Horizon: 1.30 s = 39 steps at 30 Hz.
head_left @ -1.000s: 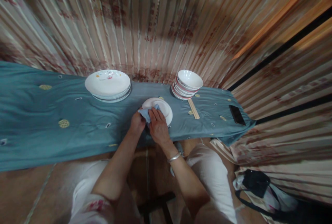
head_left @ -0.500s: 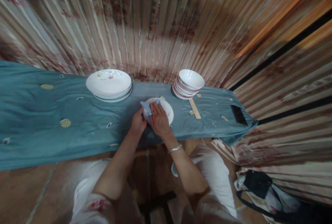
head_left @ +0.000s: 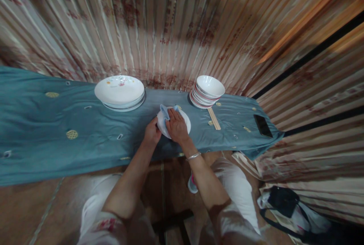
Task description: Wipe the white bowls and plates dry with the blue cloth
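A small white plate [head_left: 185, 120] is tilted over the front half of the table, gripped at its left rim by my left hand [head_left: 152, 130]. My right hand [head_left: 176, 125] presses a light blue cloth [head_left: 165, 112] onto the plate's face, its fingers together and pointing away from me. Part of the cloth sticks out beyond the fingertips, and the rest is under the palm. The hand and cloth hide much of the plate's middle.
A stack of large oval plates [head_left: 119, 90] stands at the back left, and stacked bowls [head_left: 209, 86] at the back right. Chopsticks [head_left: 214, 119] lie before the bowls. A black phone [head_left: 263, 125] rests near the right end of the blue tablecloth [head_left: 93, 142]. Curtains hang behind.
My right hand and the cloth have slid slightly to the right across the plate, and the cloth's loose corner now points upward. My left hand keeps its hold on the rim.
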Available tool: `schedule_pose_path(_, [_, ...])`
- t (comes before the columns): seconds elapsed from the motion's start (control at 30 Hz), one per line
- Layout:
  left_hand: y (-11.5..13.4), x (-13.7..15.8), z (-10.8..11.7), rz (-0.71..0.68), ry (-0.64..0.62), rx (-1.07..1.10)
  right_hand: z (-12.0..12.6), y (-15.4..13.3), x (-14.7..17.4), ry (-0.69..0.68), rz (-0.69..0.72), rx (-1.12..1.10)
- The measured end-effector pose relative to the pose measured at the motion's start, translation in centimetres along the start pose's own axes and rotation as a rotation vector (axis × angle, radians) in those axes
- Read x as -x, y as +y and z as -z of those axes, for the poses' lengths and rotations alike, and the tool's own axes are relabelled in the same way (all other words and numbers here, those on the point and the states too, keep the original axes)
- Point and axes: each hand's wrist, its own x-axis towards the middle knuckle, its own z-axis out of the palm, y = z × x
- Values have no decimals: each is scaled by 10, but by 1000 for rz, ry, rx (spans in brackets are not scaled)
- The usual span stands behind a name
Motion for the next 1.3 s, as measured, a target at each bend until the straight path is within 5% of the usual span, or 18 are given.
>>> schedule_pose_path(0.5, [0, 5, -3, -22, 0, -8, 2, 22, 0, 19, -44, -26])
schedule_pose_path(1.3, [-6, -5, 0, -75, 18, -27, 6, 34, 48, 93, -129, 8])
